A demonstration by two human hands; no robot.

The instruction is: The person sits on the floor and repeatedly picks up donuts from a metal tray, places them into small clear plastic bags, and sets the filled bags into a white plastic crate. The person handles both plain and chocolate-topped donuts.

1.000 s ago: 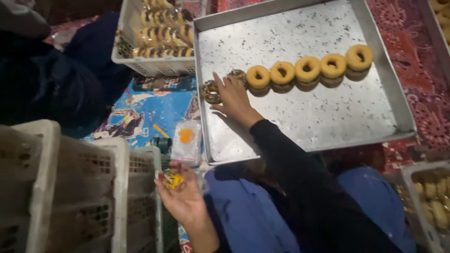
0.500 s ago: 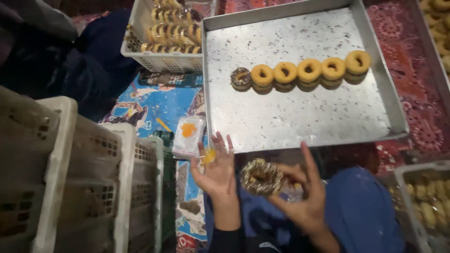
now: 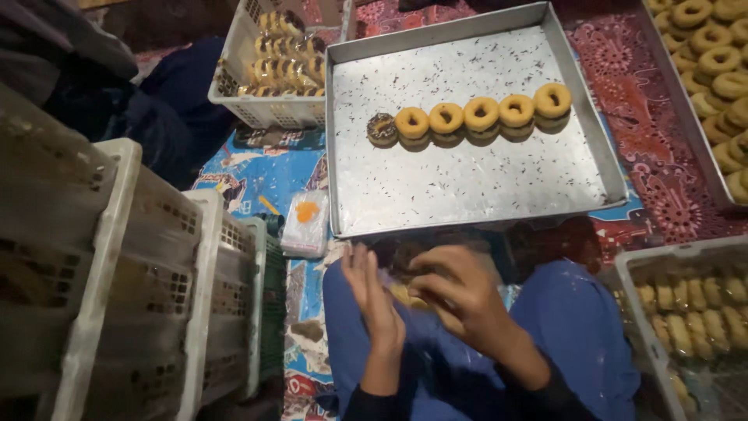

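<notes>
**Hands wrapping a doughnut over the lap**

A large metal tray (image 3: 467,187) lies ahead, with a row of doughnuts (image 3: 467,117) — five golden, one dark. Below it, over blue-trousered knees, the right hand (image 3: 460,300) curls its fingers around a doughnut in clear wrap (image 3: 401,292), mostly hidden. The left hand (image 3: 374,300) stands flat and unclenched beside it. The bagging step seems in hand — closing the wrap likely needs both hands.

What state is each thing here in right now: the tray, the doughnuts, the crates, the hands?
Metal tray: mostly bare, sprinkle-strewn.
Row of doughnuts: six in a line, the left end one dark-topped, the rest yellow-glazed.
White crate: holds packed doughnuts.
Stacked crates: standing on edge.
Small plastic bag: lying flat beside the tray.
Left hand: open, fingers straight.
Right hand: curled over something; blurred.
</notes>
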